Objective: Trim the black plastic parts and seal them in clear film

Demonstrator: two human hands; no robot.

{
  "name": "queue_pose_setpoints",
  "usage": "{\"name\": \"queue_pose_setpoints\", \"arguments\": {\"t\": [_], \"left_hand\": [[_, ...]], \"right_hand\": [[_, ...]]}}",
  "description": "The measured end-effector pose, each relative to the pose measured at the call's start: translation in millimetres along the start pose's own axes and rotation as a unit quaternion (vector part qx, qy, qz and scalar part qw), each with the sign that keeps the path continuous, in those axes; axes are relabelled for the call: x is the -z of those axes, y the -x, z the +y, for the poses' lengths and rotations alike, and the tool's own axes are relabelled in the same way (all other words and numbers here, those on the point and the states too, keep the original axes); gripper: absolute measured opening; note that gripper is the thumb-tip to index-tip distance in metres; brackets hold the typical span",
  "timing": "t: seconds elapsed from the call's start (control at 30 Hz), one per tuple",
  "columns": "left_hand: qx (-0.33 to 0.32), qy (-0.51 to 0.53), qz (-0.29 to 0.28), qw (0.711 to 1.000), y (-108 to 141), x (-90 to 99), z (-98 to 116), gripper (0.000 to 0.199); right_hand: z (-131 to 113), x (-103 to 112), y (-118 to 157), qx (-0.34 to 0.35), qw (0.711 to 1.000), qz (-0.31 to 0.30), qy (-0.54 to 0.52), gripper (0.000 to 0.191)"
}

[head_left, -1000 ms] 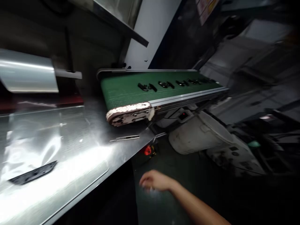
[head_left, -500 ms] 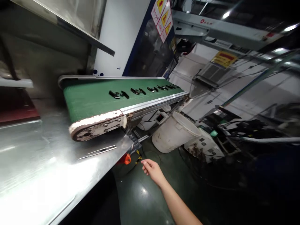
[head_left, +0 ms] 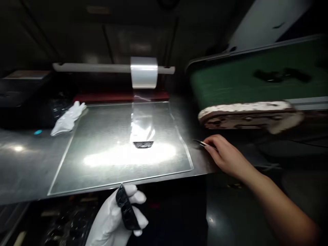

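Observation:
My left hand (head_left: pixel 112 215), in a white glove, grips a small black plastic part (head_left: pixel 126 210) below the table's front edge. The part is long and narrow with a shiny face. At the right end of the metal table, my bare right hand (head_left: pixel 224 155) pinches a pair of tweezers (head_left: pixel 201 142), tips pointing left. Between the hands lies a glass sheet (head_left: pixel 102 174). On it, a strip of clear film (head_left: pixel 142 123) runs down from a roll (head_left: pixel 144 73), with a dark trapezoid piece (head_left: pixel 143 145) at its lower end.
A green conveyor belt (head_left: pixel 230 82) stands at the right, carrying black parts (head_left: pixel 282 75). A white glove (head_left: pixel 68 118) lies left of the glass. Below the table at lower left is a container of dark shiny parts (head_left: pixel 66 223), blurred. A white bar (head_left: pixel 92 67) holds the film roll.
The view has swung left from the conveyor to the glass sheet. My right hand, seen earlier over the floor, now holds the tweezers that lay on the table. My left hand has come into view.

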State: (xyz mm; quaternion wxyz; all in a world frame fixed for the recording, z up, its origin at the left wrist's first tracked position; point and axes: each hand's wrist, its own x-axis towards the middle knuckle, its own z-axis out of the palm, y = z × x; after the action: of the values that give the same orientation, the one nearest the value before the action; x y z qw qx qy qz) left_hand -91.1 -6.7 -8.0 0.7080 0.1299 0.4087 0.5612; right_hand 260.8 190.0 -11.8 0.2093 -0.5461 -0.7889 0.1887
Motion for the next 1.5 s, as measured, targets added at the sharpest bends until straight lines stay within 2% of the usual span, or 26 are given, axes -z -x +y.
{"name": "queue_pose_setpoints", "arguments": {"t": [0.1,0.2,0.27,0.33,0.53,0.67,0.77,0.87,1.1,1.37,1.5], "left_hand": [[-0.058,-0.013,-0.047,0.997,-4.6,4.8,0.4,0.036],[-0.056,-0.003,-0.066,0.996,-5.0,4.8,-1.4,0.035],[-0.046,0.006,-0.078,0.996,-2.0,4.4,-2.8,0.041],[-0.04,0.01,-0.082,0.996,1.2,4.8,-3.9,0.048],[-0.04,0.025,-0.097,0.994,3.7,9.4,-6.4,0.055],[-0.065,-0.006,-0.122,0.99,3.5,15.6,-7.3,0.048],[-0.04,-0.053,-0.125,0.99,4.0,20.2,-6.3,0.06],[-0.018,-0.069,-0.109,0.991,4.2,19.6,-4.4,0.061],[0.022,-0.025,-0.121,0.992,4.3,10.8,-2.2,0.054],[0.01,0.001,-0.113,0.994,4.5,10.0,-12.4,0.053],[0.009,0.035,-0.119,0.992,3.0,7.1,-15.8,0.044]], "right_hand": [[-58.6,-8.4,14.7,0.065,0.992,-0.077,-0.073,0.028],[-130.6,-19.1,28.6,0.214,0.944,-0.184,-0.168,0.039],[-165.4,-28.6,30.5,0.244,0.922,-0.219,-0.204,0.04],[-183.3,-38.1,28.8,0.237,0.918,-0.237,-0.214,0.038],[-185.6,-51.4,26.2,0.231,0.918,-0.254,-0.198,0.035],[-187.7,-45.4,26.7,0.231,0.916,-0.279,-0.172,0.035],[-188.9,-38.8,24.1,0.227,0.91,-0.321,-0.135,0.032],[-186.9,-34.4,20.1,0.236,0.9,-0.348,-0.117,0.032],[-180.2,-31.5,18.2,0.251,0.893,-0.358,-0.103,0.036],[-175.4,-31.3,19.5,0.249,0.886,-0.375,-0.111,0.038],[-174.4,-30.6,21.2,0.248,0.885,-0.375,-0.12,0.038]]}}
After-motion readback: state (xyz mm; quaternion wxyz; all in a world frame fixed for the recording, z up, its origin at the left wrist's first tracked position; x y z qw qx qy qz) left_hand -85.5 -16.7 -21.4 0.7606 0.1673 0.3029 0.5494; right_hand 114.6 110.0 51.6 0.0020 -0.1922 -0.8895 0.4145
